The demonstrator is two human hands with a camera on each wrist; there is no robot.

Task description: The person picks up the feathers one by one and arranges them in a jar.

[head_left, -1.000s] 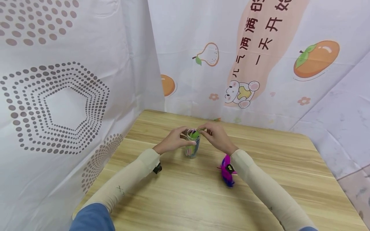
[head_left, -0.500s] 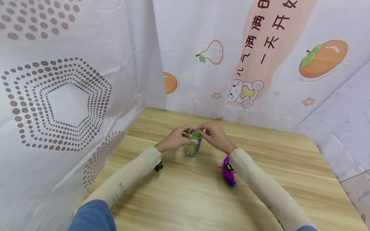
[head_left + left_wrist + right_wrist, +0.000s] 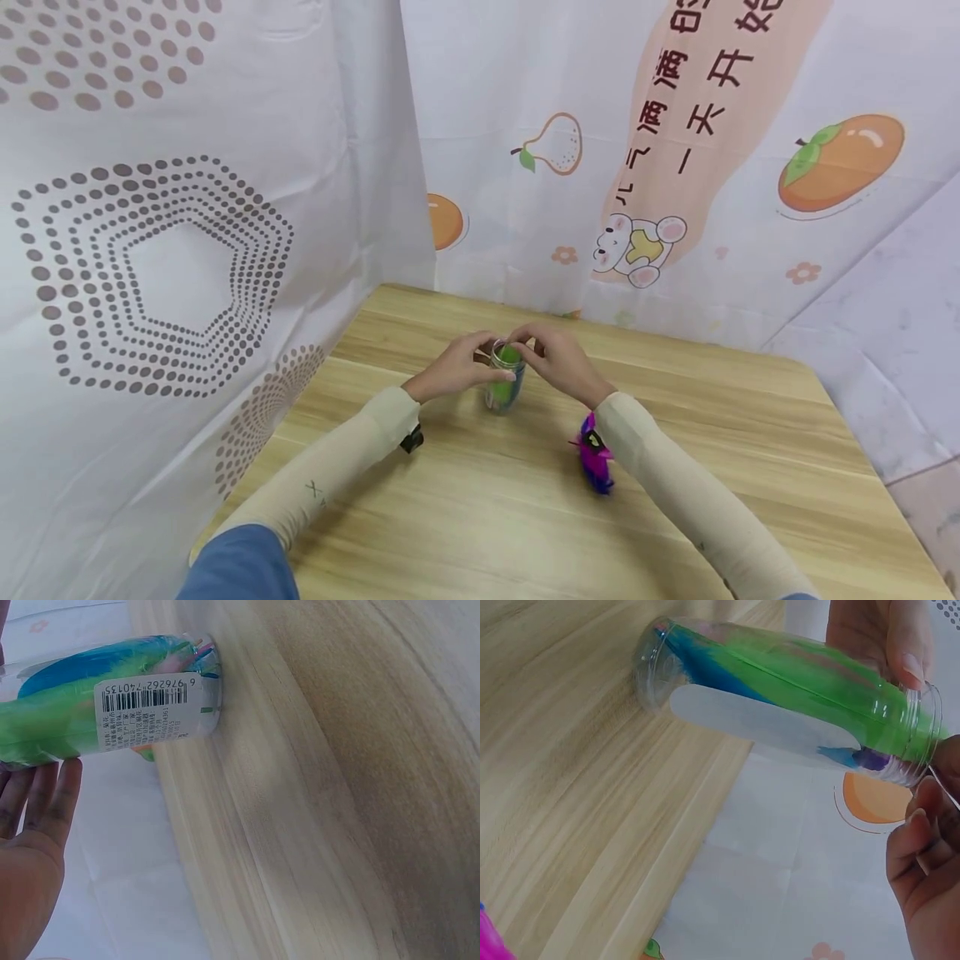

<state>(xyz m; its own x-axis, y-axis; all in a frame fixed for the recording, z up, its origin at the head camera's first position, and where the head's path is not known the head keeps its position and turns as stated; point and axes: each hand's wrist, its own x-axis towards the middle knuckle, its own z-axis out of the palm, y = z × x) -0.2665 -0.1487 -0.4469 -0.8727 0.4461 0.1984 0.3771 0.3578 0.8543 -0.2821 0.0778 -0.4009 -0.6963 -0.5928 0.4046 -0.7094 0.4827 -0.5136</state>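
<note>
A clear plastic jar (image 3: 501, 393) with a barcode label (image 3: 148, 712) stands on the wooden table, holding green, blue and purple feathers. My left hand (image 3: 459, 364) grips it near the neck, thumb on the near side and fingers behind. At the jar's open mouth, my right hand (image 3: 557, 357) pinches the upper end of a green feather (image 3: 817, 694). Most of that feather lies inside the jar. In the right wrist view, the right fingertips (image 3: 919, 817) are at the rim, and a thin pale strip shows between them. Their exact hold is partly hidden.
A pink and blue feathery bundle (image 3: 595, 457) with a black and yellowish piece lies on the wooden table (image 3: 480, 517), beside my right forearm. White printed curtains (image 3: 510, 225) hang close behind and to the left of the table.
The green feather's top has sunk from above the rim down into the jar's mouth, with the right hand following it. My left hand keeps its hold. The head view has shifted slightly.
</note>
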